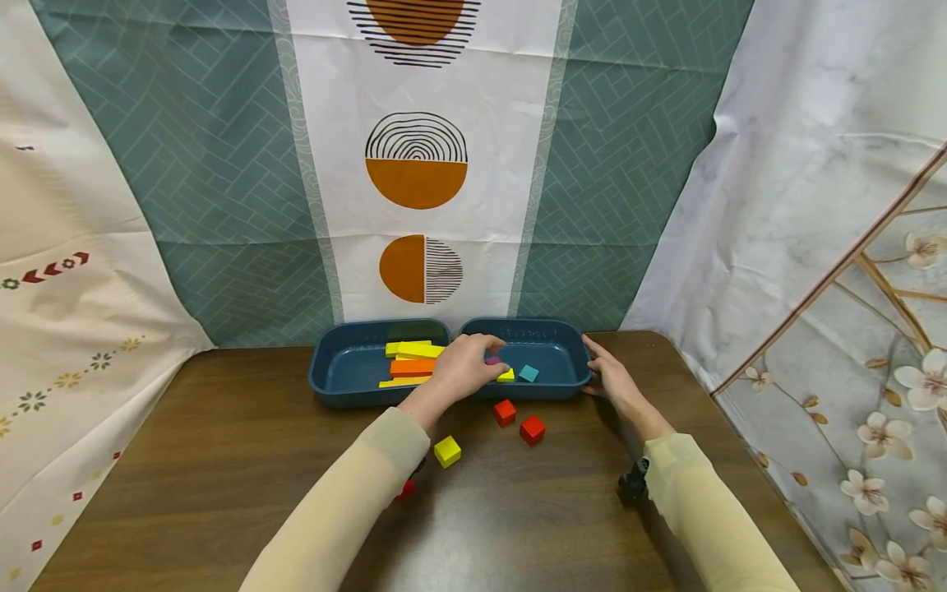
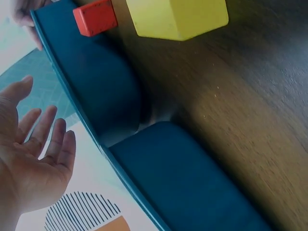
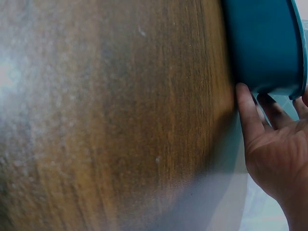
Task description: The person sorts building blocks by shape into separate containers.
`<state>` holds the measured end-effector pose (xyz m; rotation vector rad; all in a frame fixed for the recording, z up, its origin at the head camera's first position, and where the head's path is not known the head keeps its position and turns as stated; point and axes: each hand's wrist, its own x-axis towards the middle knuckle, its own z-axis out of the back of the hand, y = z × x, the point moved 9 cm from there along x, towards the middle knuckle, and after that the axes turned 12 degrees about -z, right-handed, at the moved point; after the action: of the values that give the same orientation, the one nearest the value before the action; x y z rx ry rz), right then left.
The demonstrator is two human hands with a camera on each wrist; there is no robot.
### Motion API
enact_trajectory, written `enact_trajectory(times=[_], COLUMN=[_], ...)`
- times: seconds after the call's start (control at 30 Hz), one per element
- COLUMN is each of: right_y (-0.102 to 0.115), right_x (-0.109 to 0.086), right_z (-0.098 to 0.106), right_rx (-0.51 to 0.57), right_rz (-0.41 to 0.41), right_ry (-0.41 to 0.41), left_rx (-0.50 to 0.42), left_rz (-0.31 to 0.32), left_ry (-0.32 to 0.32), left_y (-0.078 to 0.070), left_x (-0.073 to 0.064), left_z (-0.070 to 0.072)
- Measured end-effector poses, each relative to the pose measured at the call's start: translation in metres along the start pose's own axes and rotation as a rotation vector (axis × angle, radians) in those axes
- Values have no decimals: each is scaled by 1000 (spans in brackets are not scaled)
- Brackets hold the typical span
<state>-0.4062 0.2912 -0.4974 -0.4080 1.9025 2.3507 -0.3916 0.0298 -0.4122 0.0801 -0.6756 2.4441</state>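
Note:
In the head view my left hand [image 1: 473,362] hovers over the left part of the right blue tray [image 1: 543,393]. Its fingers are loosely bent and nothing is in the palm, as the left wrist view shows. Just beyond those fingertips lie a purple block [image 1: 492,360], a yellow block [image 1: 506,376] and a light blue block [image 1: 528,373] inside this tray. At the tray's right end rests my right hand [image 1: 612,374]. The right wrist view has its extended fingers [image 3: 249,113] against the tray's outer wall.
A left blue tray [image 1: 320,374] holds several yellow sticks [image 1: 419,351] and an orange stick [image 1: 412,367]. Two red cubes [image 1: 532,430] and a yellow cube [image 1: 447,451] sit on the wooden table [image 1: 222,460] before the trays. Another red piece [image 1: 404,491] is partly behind my left sleeve.

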Motion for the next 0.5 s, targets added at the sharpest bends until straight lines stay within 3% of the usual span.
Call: enact_trajectory(times=[0.5], right_y=[0], right_x=[0], right_z=[0], right_rx=[-5], right_rz=[8], right_ry=[-12], left_rx=[-59], left_rz=[-26], left_ry=[-37], left_y=[-3], left_x=[-8], left_z=[20])
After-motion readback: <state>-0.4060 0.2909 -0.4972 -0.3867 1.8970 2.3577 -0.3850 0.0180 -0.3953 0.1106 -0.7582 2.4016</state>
